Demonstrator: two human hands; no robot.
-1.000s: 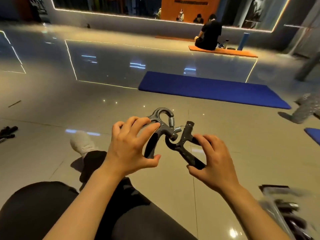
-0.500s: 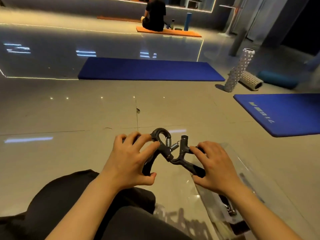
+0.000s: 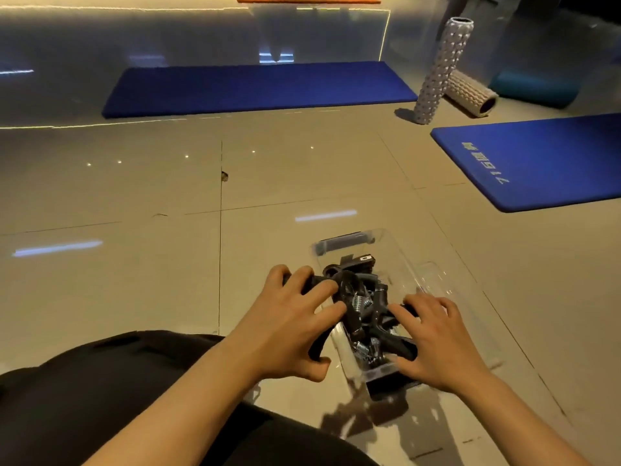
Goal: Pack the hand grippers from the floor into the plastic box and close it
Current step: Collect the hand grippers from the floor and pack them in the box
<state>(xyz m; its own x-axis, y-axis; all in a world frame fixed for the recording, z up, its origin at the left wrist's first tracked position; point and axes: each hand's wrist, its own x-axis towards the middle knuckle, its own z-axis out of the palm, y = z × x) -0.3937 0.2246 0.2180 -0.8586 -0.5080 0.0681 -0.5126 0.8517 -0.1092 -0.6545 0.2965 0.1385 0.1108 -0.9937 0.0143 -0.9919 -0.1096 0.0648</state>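
Observation:
A clear plastic box (image 3: 396, 250) stands open on the tiled floor in front of me, with several black hand grippers piled inside. My left hand (image 3: 289, 324) grips one black hand gripper (image 3: 349, 297) by its handle at the box's left rim. My right hand (image 3: 437, 344) holds a second hand gripper (image 3: 386, 327) over the box's near end. The two grippers' spring ends meet above the pile. The clear lid (image 3: 463, 304) lies beside the box on the right.
Two blue mats (image 3: 262, 85) (image 3: 544, 159) lie ahead and to the right. Two grey foam rollers (image 3: 443, 68) and a teal roll (image 3: 534, 89) sit at the back right. My black-clad legs (image 3: 100, 398) fill the lower left.
My view turned right and down. Both hands carried the two grippers down from mid-air onto the pile in the box.

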